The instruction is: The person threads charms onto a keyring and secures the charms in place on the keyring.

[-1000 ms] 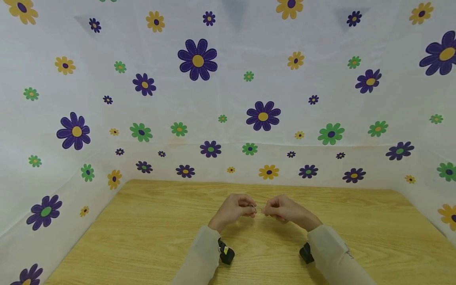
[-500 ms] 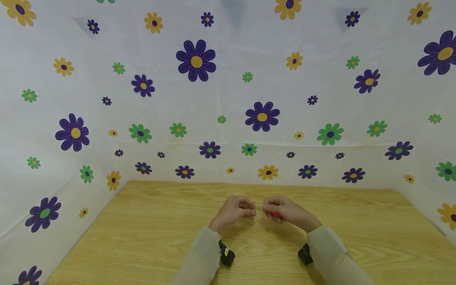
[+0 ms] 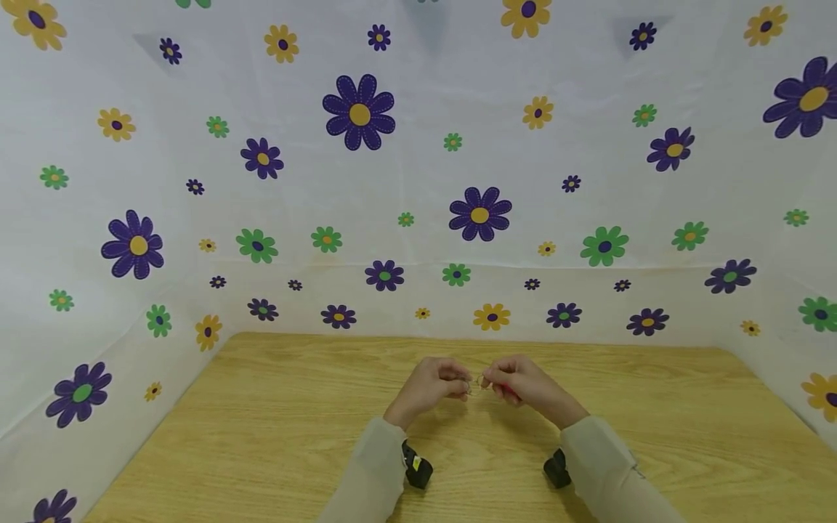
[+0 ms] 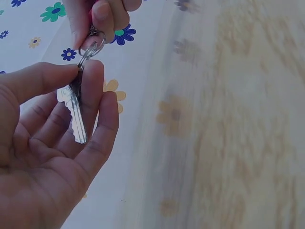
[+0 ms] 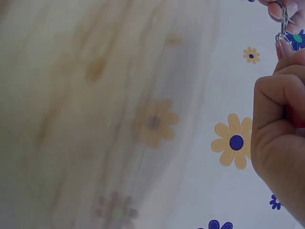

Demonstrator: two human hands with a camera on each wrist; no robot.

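Observation:
My left hand (image 3: 428, 385) pinches a metal ring between thumb and forefinger. From that grip a silver key (image 4: 76, 114) hangs over the palm, as the left wrist view shows, with a darker piece beside it. My right hand (image 3: 526, 386) faces it, fingers curled around a red object (image 4: 89, 15) that is mostly hidden. A short chain leads from the red object to a key ring (image 4: 101, 40) at the right fingertips. Between the two hands the rings (image 5: 284, 24) overlap in both wrist views.
Both hands are above a wood-grain table (image 3: 294, 436). A white flower-print cloth (image 3: 418, 167) encloses the back and sides. Black wrist cameras (image 3: 417, 468) sit under both cuffs.
The red object in my right hand has come into sight since the first frame. My right fingers have shifted slightly at the ring; my left hand stays nearly in place.

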